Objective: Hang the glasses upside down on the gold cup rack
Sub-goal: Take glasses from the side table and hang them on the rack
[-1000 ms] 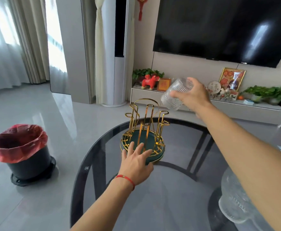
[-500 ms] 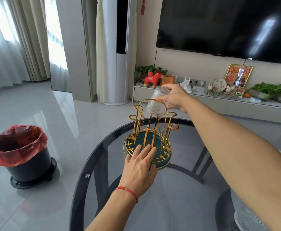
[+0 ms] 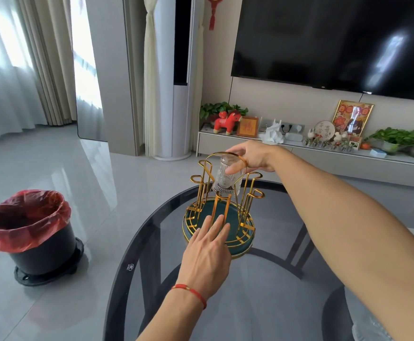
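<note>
The gold cup rack [image 3: 201,183] stands on a green round base [image 3: 244,242] at the far side of the dark glass table [image 3: 262,291]. My right hand [image 3: 252,157] grips a clear ribbed glass [image 3: 226,179] by its upper end, mouth down, among the rack's far prongs. Whether it rests on a prong I cannot tell. My left hand [image 3: 207,252] lies flat, fingers spread, against the near rim of the base. It wears a red string at the wrist.
A black bin with a red liner [image 3: 28,232] stands on the floor at the left. A clear glass object [image 3: 370,328] shows at the bottom right edge. A low TV cabinet [image 3: 324,153] with ornaments and plants runs behind the table.
My right hand turned the glass mouth down and brought it left and down into the rack's prongs. My left hand stayed on the base.
</note>
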Demonstrator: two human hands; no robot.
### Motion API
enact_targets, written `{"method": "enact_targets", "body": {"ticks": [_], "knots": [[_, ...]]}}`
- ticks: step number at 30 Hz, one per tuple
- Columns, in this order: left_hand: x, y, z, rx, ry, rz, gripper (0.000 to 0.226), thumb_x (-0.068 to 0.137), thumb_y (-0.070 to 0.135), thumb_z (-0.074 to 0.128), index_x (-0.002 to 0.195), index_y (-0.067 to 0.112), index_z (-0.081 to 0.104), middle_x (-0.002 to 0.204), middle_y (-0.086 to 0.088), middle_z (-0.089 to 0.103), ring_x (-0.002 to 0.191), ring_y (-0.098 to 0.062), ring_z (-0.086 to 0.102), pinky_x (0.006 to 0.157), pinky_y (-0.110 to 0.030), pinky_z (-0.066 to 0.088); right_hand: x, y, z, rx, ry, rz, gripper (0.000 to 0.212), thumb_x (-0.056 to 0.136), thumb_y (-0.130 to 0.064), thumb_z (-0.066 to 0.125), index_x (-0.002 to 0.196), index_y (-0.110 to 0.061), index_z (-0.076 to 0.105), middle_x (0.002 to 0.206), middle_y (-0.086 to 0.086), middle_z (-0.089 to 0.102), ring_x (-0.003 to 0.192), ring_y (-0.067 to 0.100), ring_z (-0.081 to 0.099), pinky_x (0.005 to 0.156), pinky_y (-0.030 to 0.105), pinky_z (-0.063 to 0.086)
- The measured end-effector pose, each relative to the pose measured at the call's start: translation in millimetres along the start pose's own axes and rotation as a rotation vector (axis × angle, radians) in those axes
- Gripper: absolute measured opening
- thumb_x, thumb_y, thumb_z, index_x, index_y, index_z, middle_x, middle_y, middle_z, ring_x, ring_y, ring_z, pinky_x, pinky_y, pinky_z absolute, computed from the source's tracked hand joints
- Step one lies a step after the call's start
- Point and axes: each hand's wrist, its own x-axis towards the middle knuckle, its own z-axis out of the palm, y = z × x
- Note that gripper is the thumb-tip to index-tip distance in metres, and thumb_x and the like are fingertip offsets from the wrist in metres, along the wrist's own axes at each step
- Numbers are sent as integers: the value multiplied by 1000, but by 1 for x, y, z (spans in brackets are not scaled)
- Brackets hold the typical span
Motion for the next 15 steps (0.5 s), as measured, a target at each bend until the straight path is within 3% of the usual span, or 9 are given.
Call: {"method": "enact_targets", "body": {"ticks": [3, 6, 9, 12, 15], "knots": [[0, 0, 2, -31, 18, -9, 60, 98, 11, 39, 157, 20, 31, 168, 0, 17, 156, -27, 5, 118, -34, 5, 2, 6, 3, -78, -21, -42, 76, 72, -25, 93, 141, -20, 62, 137, 9, 61, 130, 32, 54, 110, 52, 47], [1, 0, 4, -50, 25, -15, 61, 97, 10, 39, 157, 20, 30, 168, 0, 15, 155, -27, 4, 116, -35, 6, 2, 9, 1, -12, -33, -57, 72, 76, -27, 90, 142, -19, 62, 136, 7, 60, 132, 32, 53, 105, 47, 49], [2, -1, 4, -53, 24, -18, 63, 96, 8, 41, 157, 20, 31, 168, 0, 16, 155, -27, 5, 116, -34, 8, 0, 12, -2, 54, -21, -66, 73, 83, -23, 85, 149, -17, 55, 150, 9, 54, 140, 32, 48, 112, 50, 46], [1, 0, 4, -53, 22, -26, 65, 94, 7, 44, 156, 22, 33, 168, 0, 17, 155, -28, 5, 117, -37, 6, -4, 18, 1, 36, 10, -93, 59, 90, -19, 78, 145, -12, 58, 146, 11, 61, 138, 30, 52, 116, 54, 41], [1, 2, -2, -101, 50, -48, 69, 88, 0, 50, 152, 23, 41, 166, 1, 25, 155, -31, 12, 125, -46, 10, -12, 17, 6, 15, 115, -108, 47, 96, -14, 72, 141, -7, 60, 141, 14, 62, 132, 29, 56, 113, 52, 46]]}}
